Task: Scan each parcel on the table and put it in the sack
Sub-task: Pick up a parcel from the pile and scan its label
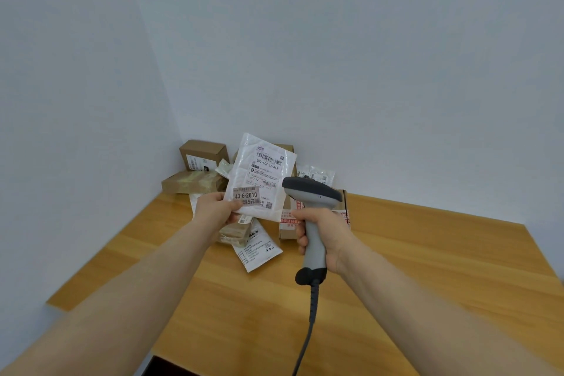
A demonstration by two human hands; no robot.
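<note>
My left hand (216, 208) pinches the lower left corner of a white flat parcel (262, 174) and holds it upright above the table, its barcode labels facing me. My right hand (323, 233) grips the handle of a grey barcode scanner (311, 192), whose dark head sits just right of the parcel's lower edge. Behind and below lie several more parcels: brown boxes (203, 154), a taped brown packet (192, 183), a white bag (258, 250) and a box with red print (288, 227). No sack is in view.
The wooden table (427, 253) stands in a corner between two pale walls. The scanner's cable (308, 333) hangs down toward the table's near edge. The parcel pile fills the far left corner of the table.
</note>
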